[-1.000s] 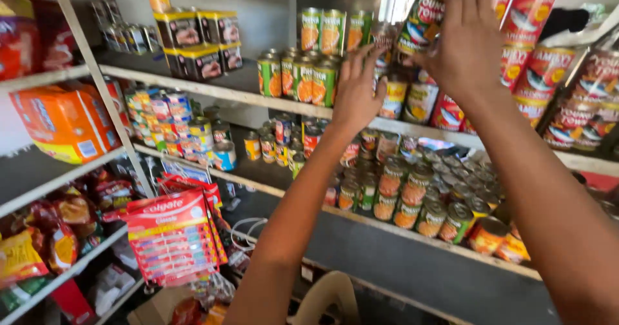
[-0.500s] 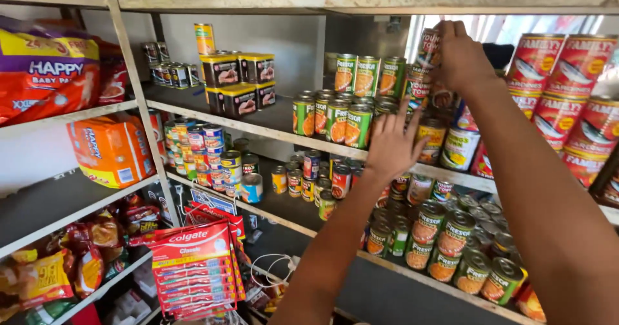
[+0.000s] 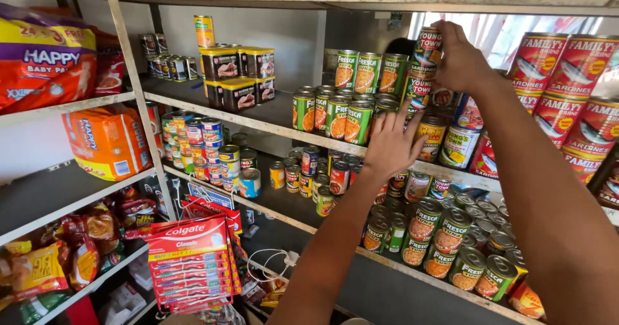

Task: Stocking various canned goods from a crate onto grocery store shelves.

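on shelf, right hand (image 3: pixel 459 60) gripping one can (image 3: pixel 428 49), left hand (image 3: pixel 394 146) spread

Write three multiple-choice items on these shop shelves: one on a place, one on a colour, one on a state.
1. Where is the right hand?
A. on a can atop the stack
B. on the orange pack
C. by the cable

2. What colour are the big cans at far right?
A. blue
B. red
C. white

3. How is the left hand?
A. clenched
B. holding a box
C. open, fingers spread

Answers: 1 A, its fingers wrap the top can. 2 B, red labels show. 3 C, the palm faces the tins, holding nothing.
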